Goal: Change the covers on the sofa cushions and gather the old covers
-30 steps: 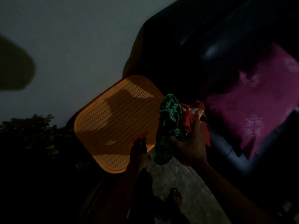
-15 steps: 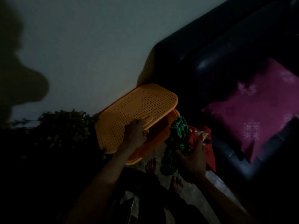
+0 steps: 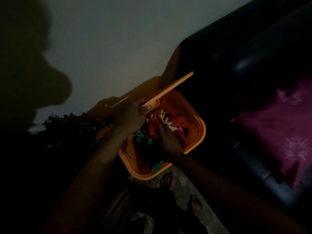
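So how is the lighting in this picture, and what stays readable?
Head view: very dim; a large shadow covers the wall at left; only the orange basket, its raised lid and the pink cushion keep colour; the sofa is near black.

The basket (image 3: 200, 132) stands on the floor just left of the sofa (image 3: 253, 65), with the wall (image 3: 118, 39) behind it. Its lid (image 3: 175, 86) is tilted up over the far-left rim, and the old covers (image 3: 170, 120) lie inside. A cushion (image 3: 278, 129) rests on the sofa seat to the right; a plant (image 3: 70, 127) sits left of the basket.
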Available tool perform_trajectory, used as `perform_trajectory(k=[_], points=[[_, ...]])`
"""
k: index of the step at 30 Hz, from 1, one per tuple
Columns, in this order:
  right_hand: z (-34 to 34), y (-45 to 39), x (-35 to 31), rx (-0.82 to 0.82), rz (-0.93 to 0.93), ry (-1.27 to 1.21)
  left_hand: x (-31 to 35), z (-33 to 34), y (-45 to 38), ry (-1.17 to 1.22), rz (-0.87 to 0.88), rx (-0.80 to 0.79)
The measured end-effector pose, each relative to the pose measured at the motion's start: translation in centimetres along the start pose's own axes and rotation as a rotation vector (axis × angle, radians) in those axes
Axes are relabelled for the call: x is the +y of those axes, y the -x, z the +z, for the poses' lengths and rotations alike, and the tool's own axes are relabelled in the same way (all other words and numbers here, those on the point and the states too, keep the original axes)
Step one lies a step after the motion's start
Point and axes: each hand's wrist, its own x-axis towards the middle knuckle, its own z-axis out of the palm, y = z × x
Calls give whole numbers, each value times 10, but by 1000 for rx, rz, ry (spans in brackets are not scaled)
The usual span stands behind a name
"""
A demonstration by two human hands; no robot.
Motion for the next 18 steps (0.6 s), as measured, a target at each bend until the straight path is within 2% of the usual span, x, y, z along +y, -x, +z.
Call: perform_trajectory(k=[7,10,13,18], points=[[32,-29,23,-215,63,202,-13,5,-4,6,18,24],[35,-23,32,-154,81,193,-12,2,-5,-1,38,47],[29,-14,42,-193,157,200,-9,2,-2,30,23,31],[8,28,54,-51,327,16,-8,30,19,10,8,-150]])
